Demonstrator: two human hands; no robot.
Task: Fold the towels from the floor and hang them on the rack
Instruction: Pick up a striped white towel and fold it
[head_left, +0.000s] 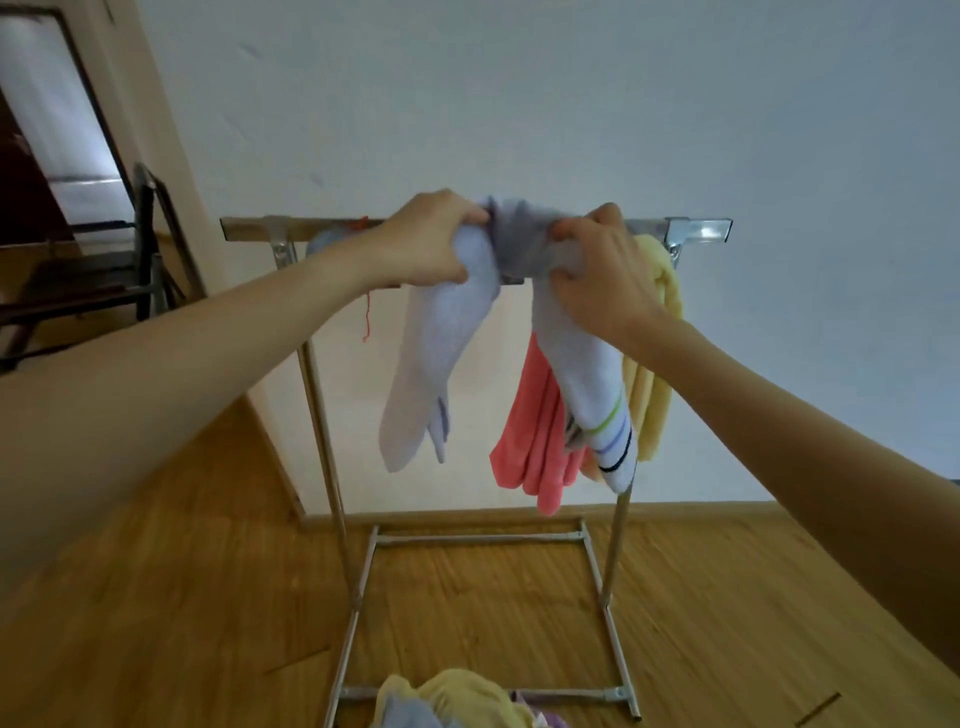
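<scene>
A pale lavender towel (441, 353) with coloured stripes at one end is draped over the top bar of the metal rack (249, 228). My left hand (426, 244) grips the towel's left part at the bar, and my right hand (597, 270) grips its right part. Both ends hang down below my hands. A coral towel (535, 431) and a yellow towel (654, 364) hang on the bar to the right, partly behind the lavender one. A blue towel (324, 241) peeks out behind my left forearm.
A heap of towels (447, 701), yellow and bluish, lies on the wooden floor at the rack's base bars (478, 540). A dark chair (104, 280) stands at the left by a doorway. A white wall is behind the rack.
</scene>
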